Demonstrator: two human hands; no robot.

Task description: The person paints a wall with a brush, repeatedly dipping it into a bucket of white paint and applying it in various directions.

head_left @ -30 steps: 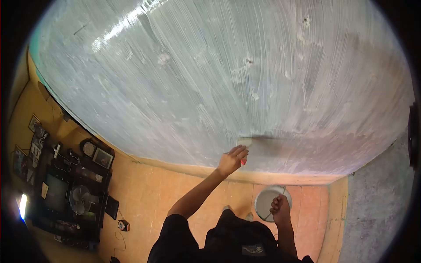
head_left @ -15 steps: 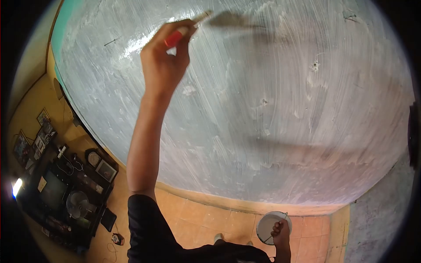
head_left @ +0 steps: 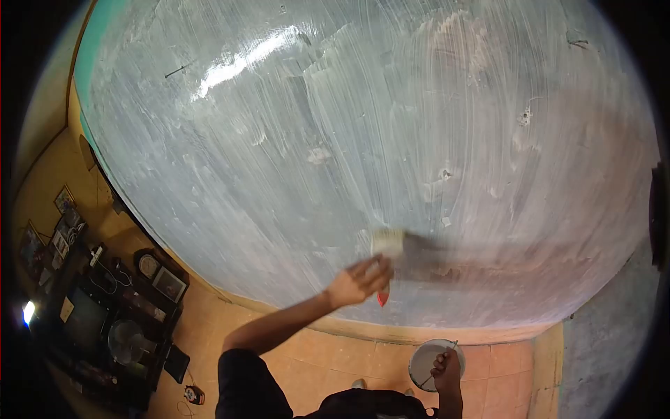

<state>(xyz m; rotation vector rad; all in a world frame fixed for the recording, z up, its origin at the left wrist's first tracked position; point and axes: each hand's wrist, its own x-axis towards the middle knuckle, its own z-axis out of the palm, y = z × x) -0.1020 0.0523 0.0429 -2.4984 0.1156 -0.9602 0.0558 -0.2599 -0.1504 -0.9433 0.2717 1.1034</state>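
A wide paintbrush with a red-ended handle is in my left hand, fingers closed around it. Its pale bristles point up and lie against the lower part of the streaky grey-white wall; motion blurs them a little. Low on the right, my right hand grips the thin handle of a bucket. The bucket hangs over the tiled floor near the foot of the wall, with greyish contents showing inside.
Nails stick out of the wall at upper right and upper left. On the left stands a dark cabinet with a fan and framed pictures. Orange tiles cover the floor. Another grey wall meets this one at right.
My left hand has brought the paintbrush down from the top of the wall to its lower middle, bending the arm. My right hand still holds the bucket in about the same place.
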